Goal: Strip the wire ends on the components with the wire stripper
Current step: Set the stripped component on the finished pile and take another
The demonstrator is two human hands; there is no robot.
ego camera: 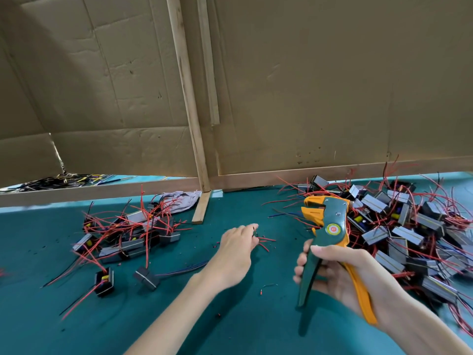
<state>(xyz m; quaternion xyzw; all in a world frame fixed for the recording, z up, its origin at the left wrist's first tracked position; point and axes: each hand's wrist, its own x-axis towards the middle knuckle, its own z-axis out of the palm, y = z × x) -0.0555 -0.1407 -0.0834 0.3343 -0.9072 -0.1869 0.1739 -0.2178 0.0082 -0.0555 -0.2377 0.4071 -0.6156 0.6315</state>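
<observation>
No readable text, label or number anywhere.

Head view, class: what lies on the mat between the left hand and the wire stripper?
A small scatter of red wire offcuts lies on the teal mat between the left hand and the wire stripper, seen in the head view.

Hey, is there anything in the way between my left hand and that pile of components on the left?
Nothing visible. Between the left hand and the left pile of components lies only green mat. One loose component lies nearer you, off that line.
</observation>
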